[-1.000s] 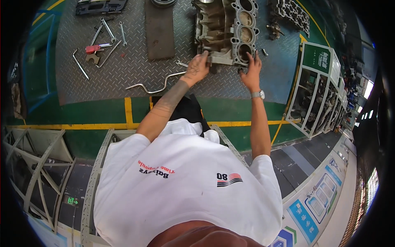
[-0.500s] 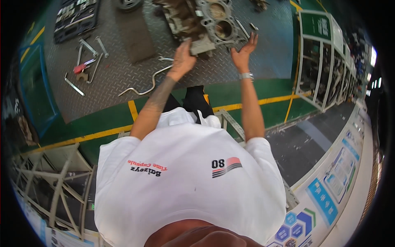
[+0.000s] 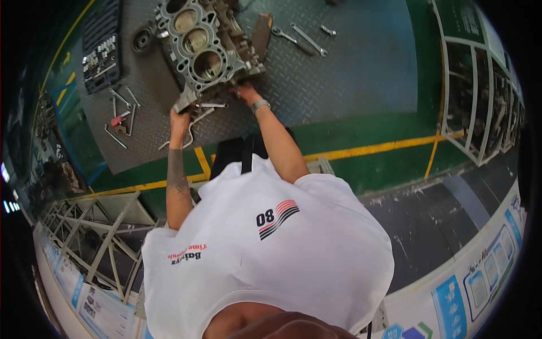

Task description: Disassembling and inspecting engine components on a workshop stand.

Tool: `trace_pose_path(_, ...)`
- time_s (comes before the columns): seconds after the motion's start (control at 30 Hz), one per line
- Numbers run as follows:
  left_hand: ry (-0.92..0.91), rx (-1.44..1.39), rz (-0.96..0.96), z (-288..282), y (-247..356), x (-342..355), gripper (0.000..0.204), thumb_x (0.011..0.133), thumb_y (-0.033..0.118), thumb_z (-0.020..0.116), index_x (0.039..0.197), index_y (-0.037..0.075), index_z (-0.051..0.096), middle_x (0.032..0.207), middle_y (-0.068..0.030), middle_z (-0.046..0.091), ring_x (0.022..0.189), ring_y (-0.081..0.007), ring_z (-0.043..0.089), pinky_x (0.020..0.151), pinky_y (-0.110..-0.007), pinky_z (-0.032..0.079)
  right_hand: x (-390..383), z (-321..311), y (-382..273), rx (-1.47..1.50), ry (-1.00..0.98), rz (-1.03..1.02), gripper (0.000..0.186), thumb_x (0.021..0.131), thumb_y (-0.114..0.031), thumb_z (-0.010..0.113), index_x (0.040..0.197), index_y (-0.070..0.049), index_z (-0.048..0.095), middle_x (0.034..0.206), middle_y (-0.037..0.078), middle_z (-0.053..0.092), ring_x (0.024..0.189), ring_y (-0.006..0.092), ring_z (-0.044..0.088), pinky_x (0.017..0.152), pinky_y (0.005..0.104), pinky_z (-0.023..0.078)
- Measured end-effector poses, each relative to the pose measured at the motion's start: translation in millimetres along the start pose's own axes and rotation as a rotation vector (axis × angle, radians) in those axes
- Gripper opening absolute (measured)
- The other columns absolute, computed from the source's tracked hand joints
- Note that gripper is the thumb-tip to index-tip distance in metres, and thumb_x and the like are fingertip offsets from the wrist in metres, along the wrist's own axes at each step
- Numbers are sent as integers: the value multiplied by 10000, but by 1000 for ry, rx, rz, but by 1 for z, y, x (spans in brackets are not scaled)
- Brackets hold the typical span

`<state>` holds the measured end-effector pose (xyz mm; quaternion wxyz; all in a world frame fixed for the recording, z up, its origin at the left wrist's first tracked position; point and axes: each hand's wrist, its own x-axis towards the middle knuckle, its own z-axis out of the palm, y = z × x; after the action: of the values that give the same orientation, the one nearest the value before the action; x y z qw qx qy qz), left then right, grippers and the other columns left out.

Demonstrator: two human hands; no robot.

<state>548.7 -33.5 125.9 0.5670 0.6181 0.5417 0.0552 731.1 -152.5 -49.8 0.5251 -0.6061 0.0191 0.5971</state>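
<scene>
A grey metal engine block (image 3: 197,42) lies on the patterned metal tabletop, several round cylinder bores facing up. My left hand (image 3: 179,120) is closed on its near left corner, the fingertips partly hidden by the metal. At the near right end my right hand (image 3: 247,93) grips the block's lower edge, some fingers out of sight beneath it. Close by my left hand lie a wrench (image 3: 213,105) and a bent metal rod (image 3: 189,133).
A ratchet (image 3: 291,39), a long wrench (image 3: 309,39) and a small socket (image 3: 328,30) lie right of the block. Leftward are a round pulley (image 3: 144,38), an open tool case (image 3: 103,53) and loose wrenches (image 3: 129,103). A metal rack (image 3: 477,85) stands far right.
The block has turned and now appears further left, its bores more squarely in view. My right hand, open beside it before, is now at its near end; my left hand has moved left.
</scene>
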Motion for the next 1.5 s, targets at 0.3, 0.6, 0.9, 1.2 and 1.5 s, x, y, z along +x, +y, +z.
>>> trace_pose_path(0.3, 309, -187, 125, -10, -52, 20, 167, 836, 42, 557, 922, 11, 696, 717, -71, 677, 568, -171, 597, 518, -320, 437, 35, 28, 23, -688, 94, -328, 392, 767, -343, 701, 1043, -65, 691, 1028, 184, 695, 992, 335, 659, 853, 432, 505)
trace_pose_path(0.6, 600, 164, 366, 53, -23, -57, 223, 763, 168, 650, 934, 35, 701, 786, -223, 666, 760, -452, 629, 719, -505, 505, -62, -51, -12, -262, -138, 172, 131, 913, -198, 578, 818, -113, 605, 617, 22, 533, 434, 137, 449, 380, 297, 323)
trace_pose_path(0.9, 235, -36, 167, 4, 52, -91, 240, 739, 204, 622, 845, -5, 677, 803, -252, 658, 790, -445, 640, 734, -486, 528, -157, -17, -87, -304, 43, 544, 163, 859, -193, 581, 727, -147, 496, 550, -33, 336, 435, 97, 271, 411, 251, 200)
trace_pose_path(1.2, 551, 519, 812, -70, 116, 25, 359, 805, 157, 584, 1118, -19, 570, 1032, -230, 583, 1001, -403, 567, 921, -460, 473, -158, 66, -220, -155, 51, 678, 163, 932, -243, 564, 805, -152, 517, 620, -60, 428, 464, 52, 346, 380, 190, 220)
trace_pose_path(1.5, 742, 774, 705, -149, 136, 210, 627, 910, 401, 560, 1318, -65, 460, 1282, -399, 479, 1163, -499, 517, 968, -499, 453, -132, 199, -264, -1560, 607, -815, 482, 890, -473, 558, 859, 0, 649, 794, 271, 666, 785, 440, 659, 706, 515, 531)
